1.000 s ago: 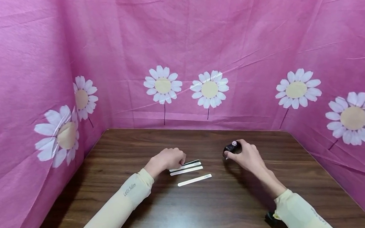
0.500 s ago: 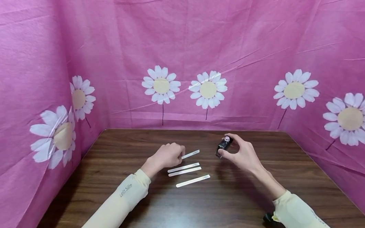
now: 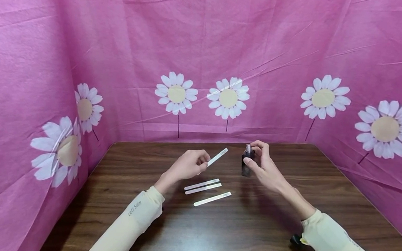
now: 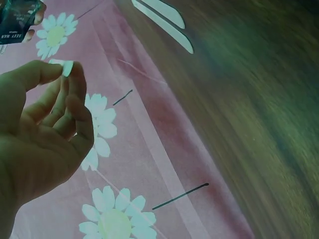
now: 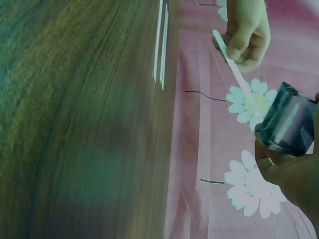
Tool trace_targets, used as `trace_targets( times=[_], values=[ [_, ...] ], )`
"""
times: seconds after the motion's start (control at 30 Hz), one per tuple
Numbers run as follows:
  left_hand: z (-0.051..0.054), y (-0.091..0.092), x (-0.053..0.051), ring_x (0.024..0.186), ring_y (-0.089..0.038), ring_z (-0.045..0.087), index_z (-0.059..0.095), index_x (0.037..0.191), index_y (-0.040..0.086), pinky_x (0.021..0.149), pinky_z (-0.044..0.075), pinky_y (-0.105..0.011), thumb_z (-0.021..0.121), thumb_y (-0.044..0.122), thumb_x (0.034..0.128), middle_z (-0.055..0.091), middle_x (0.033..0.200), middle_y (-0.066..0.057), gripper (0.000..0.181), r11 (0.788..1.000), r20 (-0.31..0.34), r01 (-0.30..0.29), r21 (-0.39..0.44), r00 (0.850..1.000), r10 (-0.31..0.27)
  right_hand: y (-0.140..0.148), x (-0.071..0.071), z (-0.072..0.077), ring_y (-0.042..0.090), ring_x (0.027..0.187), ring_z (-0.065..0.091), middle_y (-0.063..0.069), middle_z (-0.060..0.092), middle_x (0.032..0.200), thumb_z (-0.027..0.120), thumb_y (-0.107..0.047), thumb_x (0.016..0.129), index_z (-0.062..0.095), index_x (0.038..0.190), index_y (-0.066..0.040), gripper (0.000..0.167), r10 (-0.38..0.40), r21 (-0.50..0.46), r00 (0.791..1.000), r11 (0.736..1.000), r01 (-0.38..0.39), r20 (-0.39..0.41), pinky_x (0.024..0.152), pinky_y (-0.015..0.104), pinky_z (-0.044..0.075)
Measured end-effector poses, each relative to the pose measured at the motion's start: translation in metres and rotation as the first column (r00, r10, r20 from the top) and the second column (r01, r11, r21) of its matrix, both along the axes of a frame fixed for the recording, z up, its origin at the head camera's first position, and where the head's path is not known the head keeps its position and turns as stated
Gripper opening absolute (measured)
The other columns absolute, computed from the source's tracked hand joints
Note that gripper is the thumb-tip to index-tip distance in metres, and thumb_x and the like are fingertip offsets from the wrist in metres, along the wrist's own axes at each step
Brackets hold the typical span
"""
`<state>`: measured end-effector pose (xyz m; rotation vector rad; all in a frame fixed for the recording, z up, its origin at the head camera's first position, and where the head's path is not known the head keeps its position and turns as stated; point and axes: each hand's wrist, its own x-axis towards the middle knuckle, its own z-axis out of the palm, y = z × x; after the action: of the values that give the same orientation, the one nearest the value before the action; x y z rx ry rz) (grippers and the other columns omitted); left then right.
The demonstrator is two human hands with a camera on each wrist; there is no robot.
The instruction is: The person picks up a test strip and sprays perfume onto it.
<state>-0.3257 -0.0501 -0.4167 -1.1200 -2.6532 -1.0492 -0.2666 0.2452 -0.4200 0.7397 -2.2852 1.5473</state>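
Observation:
My left hand [image 3: 189,164] pinches the end of a white perfume test strip [image 3: 219,155] between thumb and fingertips, raised over the table. In the left wrist view the strip's rounded end [image 4: 67,68] shows at the thumb tip. My right hand [image 3: 267,167] holds a dark glass perfume bottle [image 3: 246,168] upright, thumb in front and fingers behind, its spray nozzle on top. The held strip points toward the bottle but stays apart from it. Printed lettering shows on the bottle [image 4: 19,22] in the left wrist view.
Several more white strips lie on the brown wooden table [image 3: 151,226]: two close together [image 3: 202,187] and one nearer strip [image 3: 212,199]. A small black object [image 3: 296,241] shows beside the right sleeve. Pink cloth with daisies [image 3: 196,38] hangs around the table.
My left hand has lifted its strip off the table, up and to the right. My right hand has tipped the bottle from slanted to upright and moved it slightly left.

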Motion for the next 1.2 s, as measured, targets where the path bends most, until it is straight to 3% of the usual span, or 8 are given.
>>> trace_targets(
  times=[0.13, 0.4, 0.63, 0.73, 0.83, 0.97, 1.1, 1.2],
  values=[
    [0.007, 0.001, -0.001, 0.072, -0.011, 0.063, 0.069, 0.103, 0.008, 0.065, 0.05, -0.028, 0.066, 0.004, 0.0924, 0.067, 0.08, 0.004, 0.012, 0.995, 0.031, 0.008, 0.103, 0.999, -0.011, 0.0, -0.003, 0.001, 0.025, 0.098, 0.059, 0.019, 0.049, 0.121, 0.052, -0.006, 0.106, 0.023, 0.142, -0.01, 0.047, 0.038, -0.042, 0.999, 0.998, -0.038, 0.013, 0.068, 0.037, 0.059],
    [0.019, 0.003, 0.001, 0.077, -0.009, 0.066, 0.071, 0.106, 0.01, 0.069, 0.052, -0.03, 0.067, 0.008, 0.095, 0.07, 0.084, 0.006, 0.012, 0.985, 0.113, 0.015, 0.175, 0.993, -0.035, 0.0, -0.01, 0.002, 0.024, 0.094, 0.058, 0.014, 0.058, 0.118, 0.054, -0.008, 0.105, 0.033, 0.146, -0.014, 0.047, -0.008, 0.038, 0.999, 0.999, 0.009, -0.05, 0.07, 0.034, 0.054],
    [0.025, 0.012, -0.008, 0.076, -0.011, 0.062, 0.073, 0.107, 0.01, 0.07, 0.049, -0.031, 0.066, 0.01, 0.0932, 0.071, 0.086, 0.001, 0.016, 0.983, 0.086, -0.03, 0.18, 0.996, 0.014, -0.008, -0.027, 0.006, 0.03, 0.081, 0.058, 0.017, 0.055, 0.107, 0.041, -0.005, 0.105, 0.031, 0.143, -0.012, 0.04, -0.055, -0.093, 0.998, 0.994, 0.053, -0.016, 0.061, 0.03, 0.049],
    [0.025, 0.017, -0.014, 0.074, -0.011, 0.061, 0.073, 0.108, 0.012, 0.068, 0.048, -0.031, 0.065, 0.011, 0.093, 0.071, 0.086, 0.001, 0.017, 0.981, 0.089, -0.065, 0.185, 0.995, 0.049, -0.012, -0.036, 0.008, 0.032, 0.078, 0.057, 0.017, 0.056, 0.103, 0.042, -0.006, 0.104, 0.033, 0.142, -0.013, 0.039, -0.096, -0.107, 0.994, 0.99, 0.091, -0.044, 0.061, 0.029, 0.048],
    [0.024, 0.023, -0.017, 0.074, -0.012, 0.06, 0.073, 0.109, 0.013, 0.068, 0.048, -0.031, 0.065, 0.012, 0.0932, 0.07, 0.085, 0.005, 0.018, 0.976, 0.102, -0.093, 0.196, 0.992, 0.075, -0.014, -0.045, 0.008, 0.028, 0.072, 0.055, 0.012, 0.057, 0.098, 0.047, -0.009, 0.103, 0.038, 0.142, -0.016, 0.041, -0.181, -0.033, 0.974, 0.983, 0.178, -0.136, 0.059, 0.031, 0.047],
    [0.022, 0.028, -0.021, 0.078, -0.013, 0.061, 0.074, 0.109, 0.013, 0.072, 0.048, -0.032, 0.065, 0.013, 0.0934, 0.069, 0.085, 0.007, 0.018, 0.973, 0.121, -0.112, 0.203, 0.989, 0.088, -0.015, -0.056, 0.006, 0.024, 0.07, 0.053, 0.008, 0.057, 0.092, 0.056, -0.019, 0.1, 0.047, 0.141, -0.022, 0.042, -0.278, 0.05, 0.924, 0.952, 0.301, -0.264, 0.062, 0.04, 0.046],
    [0.02, 0.03, -0.024, 0.08, -0.014, 0.061, 0.074, 0.109, 0.014, 0.073, 0.048, -0.032, 0.065, 0.014, 0.0946, 0.068, 0.086, 0.007, 0.017, 0.967, 0.138, -0.145, 0.207, 0.983, 0.118, -0.017, -0.068, 0.004, 0.024, 0.079, 0.052, 0.007, 0.057, 0.092, 0.06, -0.024, 0.095, 0.054, 0.137, -0.023, 0.042, -0.309, 0.09, 0.883, 0.928, 0.361, -0.353, 0.07, 0.045, 0.043],
    [0.018, 0.029, -0.027, 0.079, -0.015, 0.061, 0.075, 0.11, 0.013, 0.073, 0.048, -0.033, 0.066, 0.015, 0.0956, 0.069, 0.087, 0.004, 0.017, 0.961, 0.149, -0.172, 0.218, 0.979, 0.141, -0.019, -0.077, 0.0, 0.024, 0.08, 0.051, 0.006, 0.057, 0.092, 0.061, -0.023, 0.092, 0.057, 0.134, -0.021, 0.042, -0.294, 0.125, 0.876, 0.923, 0.364, -0.383, 0.071, 0.045, 0.043]
  ],
)
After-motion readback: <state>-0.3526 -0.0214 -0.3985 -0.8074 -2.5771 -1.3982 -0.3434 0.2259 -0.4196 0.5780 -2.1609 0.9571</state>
